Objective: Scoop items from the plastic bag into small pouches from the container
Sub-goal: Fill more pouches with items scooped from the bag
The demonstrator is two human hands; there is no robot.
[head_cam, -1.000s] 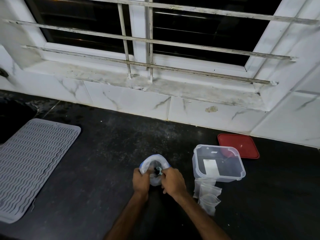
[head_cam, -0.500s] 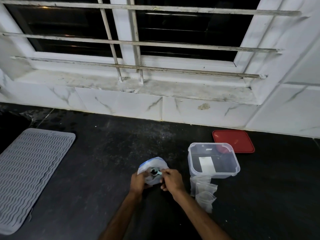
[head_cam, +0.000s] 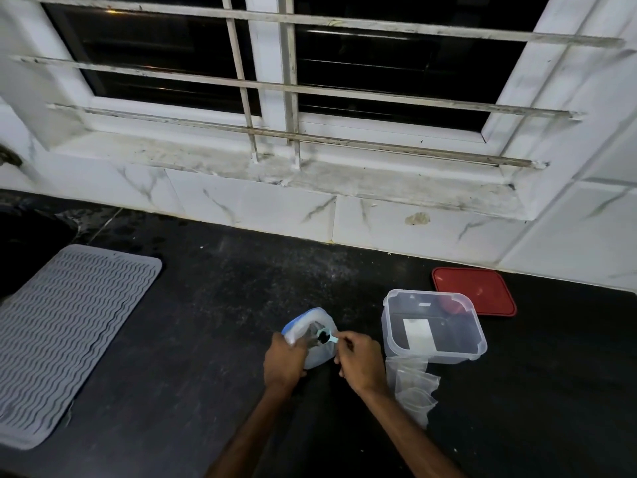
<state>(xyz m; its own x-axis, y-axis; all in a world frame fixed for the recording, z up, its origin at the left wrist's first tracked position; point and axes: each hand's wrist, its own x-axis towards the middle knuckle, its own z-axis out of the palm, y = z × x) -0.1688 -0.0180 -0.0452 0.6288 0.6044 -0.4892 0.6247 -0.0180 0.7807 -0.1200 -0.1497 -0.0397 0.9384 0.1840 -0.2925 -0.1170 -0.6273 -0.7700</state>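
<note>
A clear plastic bag with a blue zip edge stands open on the black counter. My left hand grips its left side. My right hand pinches the handle of a small pale blue scoop, whose bowl holds something dark at the bag's mouth. To the right stands a clear container without its lid. Several small empty pouches lie on the counter just in front of it.
A red lid lies behind the container by the tiled wall. A grey ribbed mat covers the counter's left side. A white windowsill with bars runs along the back.
The scoop has lifted to the bag's mouth with a dark load in it. My hands have stayed on the bag while the camera shifted a little.
</note>
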